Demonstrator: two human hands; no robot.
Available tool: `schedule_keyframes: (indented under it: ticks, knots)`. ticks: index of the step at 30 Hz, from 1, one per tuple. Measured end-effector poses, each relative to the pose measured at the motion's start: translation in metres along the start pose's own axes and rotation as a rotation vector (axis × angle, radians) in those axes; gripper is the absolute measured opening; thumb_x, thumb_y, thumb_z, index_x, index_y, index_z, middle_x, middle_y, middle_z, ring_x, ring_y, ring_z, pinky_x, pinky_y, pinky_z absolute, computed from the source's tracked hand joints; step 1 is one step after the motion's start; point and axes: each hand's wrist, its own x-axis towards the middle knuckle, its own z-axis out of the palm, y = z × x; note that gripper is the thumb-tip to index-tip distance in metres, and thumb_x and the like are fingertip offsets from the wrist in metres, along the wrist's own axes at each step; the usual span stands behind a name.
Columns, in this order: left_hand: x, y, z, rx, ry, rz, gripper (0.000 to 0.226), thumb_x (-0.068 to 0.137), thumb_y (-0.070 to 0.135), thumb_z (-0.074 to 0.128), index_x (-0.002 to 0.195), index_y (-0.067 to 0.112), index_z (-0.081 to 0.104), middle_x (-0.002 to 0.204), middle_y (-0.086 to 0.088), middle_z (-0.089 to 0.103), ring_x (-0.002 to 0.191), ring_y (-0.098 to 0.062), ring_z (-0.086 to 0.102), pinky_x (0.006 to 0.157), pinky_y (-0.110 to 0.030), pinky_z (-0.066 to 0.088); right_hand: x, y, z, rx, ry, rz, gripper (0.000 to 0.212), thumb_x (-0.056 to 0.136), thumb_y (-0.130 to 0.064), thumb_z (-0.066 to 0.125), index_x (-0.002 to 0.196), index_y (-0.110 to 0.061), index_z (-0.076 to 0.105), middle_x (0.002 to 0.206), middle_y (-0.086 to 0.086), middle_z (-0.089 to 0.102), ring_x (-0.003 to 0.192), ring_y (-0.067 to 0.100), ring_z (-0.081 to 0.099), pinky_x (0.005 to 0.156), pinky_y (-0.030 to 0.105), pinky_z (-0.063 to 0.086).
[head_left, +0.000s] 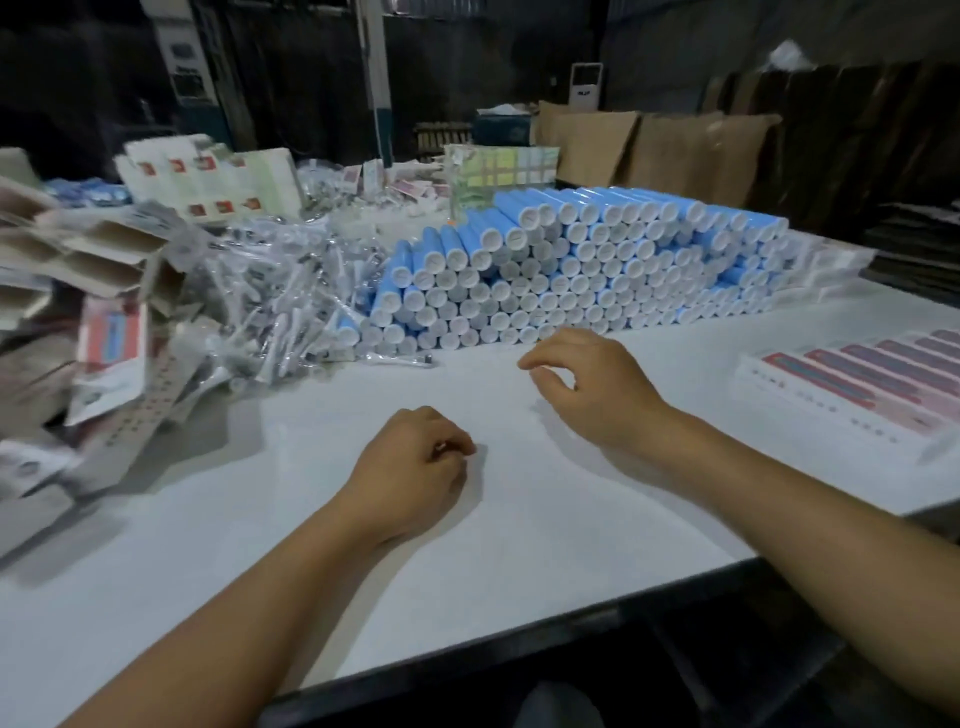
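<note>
Tubes (545, 270) lie stacked far on the table (311, 545), just beyond my right hand (587, 384), loosely spread, holding nothing. My left hand (415, 467) is curled; if it pinches something, I cannot tell.

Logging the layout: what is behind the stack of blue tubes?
Behind the tube stack, brown cardboard sheets and a clear pack of pale cards rise; the table directly behind is covered.
</note>
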Motion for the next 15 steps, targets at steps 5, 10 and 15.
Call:
schedule_keyframes:
  ticks: [5, 10, 15]
  knots:
    - [0.003, -0.003, 0.003, -0.022, -0.002, -0.020, 0.023, 0.086, 0.007, 0.055, 0.097, 0.017, 0.073, 0.102, 0.001, 0.061, 0.104, -0.020, 0.049, 0.089, -0.030, 0.038, 0.007, -0.014, 0.053, -0.004, -0.210, -0.076, 0.022, 0.092, -0.011, 0.053, 0.102, -0.012, 0.072, 0.105, 0.003, 0.066, 0.102, 0.020, 0.054, 0.085, 0.026, 0.040]
    - [0.003, -0.004, 0.005, -0.079, 0.007, -0.022, 0.024, 0.083, 0.007, 0.054, 0.092, 0.017, 0.073, 0.098, -0.002, 0.062, 0.102, -0.022, 0.050, 0.089, -0.037, 0.041, 0.004, -0.007, 0.064, -0.012, -0.252, -0.108, 0.021, 0.089, -0.010, 0.052, 0.087, -0.018, 0.072, 0.094, -0.003, 0.062, 0.089, 0.012, 0.045, 0.074, 0.021, 0.031]
    - [0.001, 0.000, 0.004, -0.101, 0.011, -0.046, 0.025, 0.081, 0.007, 0.053, 0.090, 0.018, 0.073, 0.098, -0.002, 0.063, 0.102, -0.021, 0.051, 0.090, -0.037, 0.042, 0.005, -0.005, 0.066, -0.004, -0.245, -0.132, 0.020, 0.087, -0.009, 0.054, 0.083, -0.022, 0.069, 0.089, -0.012, 0.055, 0.086, 0.008, 0.042, 0.070, 0.012, 0.029]
